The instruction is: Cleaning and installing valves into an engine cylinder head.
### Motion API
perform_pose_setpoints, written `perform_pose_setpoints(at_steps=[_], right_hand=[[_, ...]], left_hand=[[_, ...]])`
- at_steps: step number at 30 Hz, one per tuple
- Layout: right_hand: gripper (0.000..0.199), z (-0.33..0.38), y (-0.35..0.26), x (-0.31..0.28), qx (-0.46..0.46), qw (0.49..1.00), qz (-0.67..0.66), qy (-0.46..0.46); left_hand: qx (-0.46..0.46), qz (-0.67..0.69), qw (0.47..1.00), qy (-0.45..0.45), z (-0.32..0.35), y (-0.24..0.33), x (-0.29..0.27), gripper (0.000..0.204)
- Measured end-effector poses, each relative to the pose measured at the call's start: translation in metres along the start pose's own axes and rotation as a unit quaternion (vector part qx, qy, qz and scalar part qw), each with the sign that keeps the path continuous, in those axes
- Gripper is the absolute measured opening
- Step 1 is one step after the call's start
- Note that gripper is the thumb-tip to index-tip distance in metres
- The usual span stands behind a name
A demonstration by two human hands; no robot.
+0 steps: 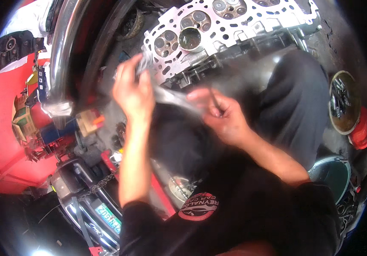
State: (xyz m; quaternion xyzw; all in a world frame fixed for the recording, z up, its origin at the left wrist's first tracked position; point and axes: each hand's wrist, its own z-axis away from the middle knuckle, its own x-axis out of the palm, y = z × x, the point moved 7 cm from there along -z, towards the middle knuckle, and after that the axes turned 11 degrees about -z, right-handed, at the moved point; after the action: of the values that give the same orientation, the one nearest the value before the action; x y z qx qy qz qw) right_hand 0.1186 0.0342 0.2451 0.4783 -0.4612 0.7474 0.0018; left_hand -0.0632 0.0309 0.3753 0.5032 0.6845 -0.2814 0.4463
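A greyish-white rag (171, 97), smeared by motion, stretches between my two hands. My left hand (134, 91) grips its upper end, fingers curled, beside the left end of an engine cylinder head (212, 30). Lower and to the right, my right hand (225, 116) is closed on the rag's other end. A thin dark rod-like shape shows by its fingers, too blurred to name. The cylinder head lies ahead of me with its flat face up, showing round valves and many holes. On that face stands a small round cup (190, 39) with something dark inside.
To the right, a round bowl (344, 102) holds several metal parts, near a red object (359, 131) and a green bucket (332, 176). A pale dish (181, 188) with small parts sits low by my legs. Cardboard boxes (23, 117) and a vehicle front (87, 205) are at the left.
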Motion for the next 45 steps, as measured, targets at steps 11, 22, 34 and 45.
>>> perform_pose_setpoints(at_steps=[11,22,34,45], right_hand=[[0.038,0.0,0.004,0.002,-0.036,0.998,0.047,-0.024],[0.029,0.005,0.0,0.003,-0.03,0.999,0.017,-0.01],[0.028,0.005,-0.001,0.008,-0.051,0.997,0.062,-0.01],[0.033,0.003,0.015,-0.003,0.125,0.963,-0.233,0.046]], left_hand=[[0.341,-0.188,0.89,-0.237,-0.031,0.033,0.053,0.049],[-0.258,-0.002,0.926,-0.275,-0.075,-0.076,0.024,0.032],[0.167,-0.239,0.888,-0.356,-0.051,0.026,0.082,0.023],[-0.239,0.414,0.878,-0.016,0.022,-0.006,-0.059,0.012]])
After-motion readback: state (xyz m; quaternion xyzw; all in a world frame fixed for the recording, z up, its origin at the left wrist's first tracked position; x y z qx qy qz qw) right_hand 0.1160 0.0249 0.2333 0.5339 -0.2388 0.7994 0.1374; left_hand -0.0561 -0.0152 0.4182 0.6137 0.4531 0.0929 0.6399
